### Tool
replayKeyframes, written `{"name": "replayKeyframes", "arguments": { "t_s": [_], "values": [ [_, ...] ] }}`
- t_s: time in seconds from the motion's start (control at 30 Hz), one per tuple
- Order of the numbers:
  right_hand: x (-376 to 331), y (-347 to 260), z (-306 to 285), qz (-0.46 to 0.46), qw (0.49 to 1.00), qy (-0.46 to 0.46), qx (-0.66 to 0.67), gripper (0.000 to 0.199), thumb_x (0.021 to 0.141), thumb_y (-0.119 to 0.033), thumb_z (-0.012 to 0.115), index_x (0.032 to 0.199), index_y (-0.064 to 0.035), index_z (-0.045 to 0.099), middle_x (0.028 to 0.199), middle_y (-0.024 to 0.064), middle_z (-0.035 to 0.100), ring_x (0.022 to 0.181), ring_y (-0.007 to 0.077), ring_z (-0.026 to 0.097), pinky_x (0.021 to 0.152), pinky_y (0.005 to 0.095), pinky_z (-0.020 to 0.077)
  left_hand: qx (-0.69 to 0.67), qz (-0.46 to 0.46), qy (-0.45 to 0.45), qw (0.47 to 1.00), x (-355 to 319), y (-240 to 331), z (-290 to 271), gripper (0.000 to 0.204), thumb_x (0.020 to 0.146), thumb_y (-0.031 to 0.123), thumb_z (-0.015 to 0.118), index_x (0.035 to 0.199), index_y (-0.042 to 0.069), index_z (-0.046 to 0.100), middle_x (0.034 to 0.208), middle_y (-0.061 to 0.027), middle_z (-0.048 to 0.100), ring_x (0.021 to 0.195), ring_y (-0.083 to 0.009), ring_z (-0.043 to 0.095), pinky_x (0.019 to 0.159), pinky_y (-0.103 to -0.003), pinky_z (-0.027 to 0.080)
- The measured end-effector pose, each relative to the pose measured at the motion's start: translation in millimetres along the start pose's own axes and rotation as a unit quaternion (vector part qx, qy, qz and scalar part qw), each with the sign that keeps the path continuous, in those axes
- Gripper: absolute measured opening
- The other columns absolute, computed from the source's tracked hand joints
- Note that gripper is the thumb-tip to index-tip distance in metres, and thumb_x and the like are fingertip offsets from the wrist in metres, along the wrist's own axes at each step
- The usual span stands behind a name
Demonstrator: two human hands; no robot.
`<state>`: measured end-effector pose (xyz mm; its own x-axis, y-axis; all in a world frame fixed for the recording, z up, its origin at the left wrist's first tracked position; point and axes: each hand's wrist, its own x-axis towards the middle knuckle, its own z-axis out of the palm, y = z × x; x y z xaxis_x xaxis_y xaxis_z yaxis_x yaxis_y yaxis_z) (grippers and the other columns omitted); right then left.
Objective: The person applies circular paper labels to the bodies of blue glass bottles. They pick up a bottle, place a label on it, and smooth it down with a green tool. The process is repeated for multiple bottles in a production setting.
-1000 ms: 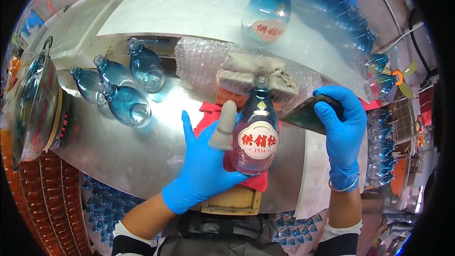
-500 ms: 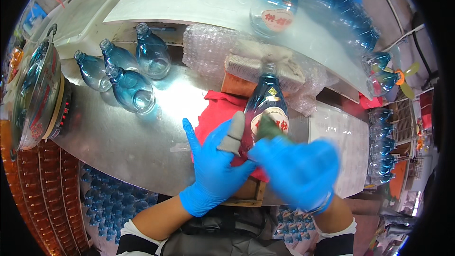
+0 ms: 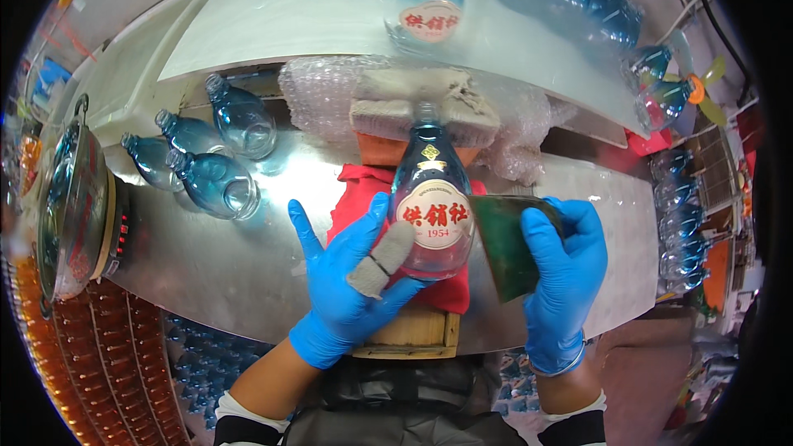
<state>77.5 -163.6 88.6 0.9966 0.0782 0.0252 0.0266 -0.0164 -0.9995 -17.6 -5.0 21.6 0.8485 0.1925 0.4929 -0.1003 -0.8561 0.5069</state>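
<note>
Labelled bottle [image 3: 433,202] lies tilted up on the red cloth [image 3: 349,208], on its wooden block [image 3: 413,335], neck toward the grey padded rest [image 3: 387,112]. My left hand [image 3: 339,281] is spread wide, thumb by the base, a grey-sleeved finger at its left flank. My right hand [image 3: 563,277] pinches a flat green blade [image 3: 505,246], its corner just beside the bottle's right flank; contact can't be told.

Progress, my judgement: label on and looking flat, so this one seems nearly done. Another labelled bottle [image 3: 425,2] stands on the white board. Four blue bottles [image 3: 213,186] on the bench [image 3: 273,289], left, show no labels; likely outstanding.

Writing: cream label, bold red characters across, smaller number below. Fine lettering arches above, too small to read surely. Gold emblem on the shoulder.
</note>
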Motion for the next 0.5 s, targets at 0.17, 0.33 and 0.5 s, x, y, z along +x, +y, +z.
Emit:
{"name": "replayKeyframes", "arguments": {
  "t_s": [0.17,0.33,0.5],
  "values": [
    [-6,27,1,0.046,0.999,-0.016,0.024,0.022,0.076,-0.007,0.071,0.08,-0.0027,0.05,0.073,0.0033,0.057,0.064,0.0048,0.051,0.056,0.0192,0.0437,-0.042,-0.033,-0.013,0.999,2,-4,-2,0.059,0.065,0.036,0.075,0.114,0.008,0.059,0.116,-0.0143,0.057,0.104,-0.0248,0.058,0.104,-0.06,-0.006],
    [-10,59,-17,0.133,0.987,0.071,0.051,0.024,0.076,-0.009,0.071,0.077,-0.0038,0.048,0.069,0.0016,0.054,0.062,0.0036,0.048,0.054,0.0193,0.0412,-0.079,-0.048,-0.047,0.995,15,0,-4,0.07,0.062,0.034,0.079,0.119,0.004,0.053,0.118,-0.015,0.056,0.11,-0.0276,0.054,0.106,-0.055,-0.006],
    [-15,25,-9,0.039,0.996,0.023,0.079,0.024,0.075,-0.009,0.072,0.078,-0.0031,0.048,0.071,0.0019,0.053,0.062,0.004,0.047,0.053,0.0204,0.0406,-0.097,-0.043,-0.084,0.991,16,-3,-6,0.077,0.062,0.019,0.08,0.126,-0.001,0.044,0.123,-0.0166,0.05,0.111,-0.0266,0.052,0.103,-0.044,0.023]
  ]
}}
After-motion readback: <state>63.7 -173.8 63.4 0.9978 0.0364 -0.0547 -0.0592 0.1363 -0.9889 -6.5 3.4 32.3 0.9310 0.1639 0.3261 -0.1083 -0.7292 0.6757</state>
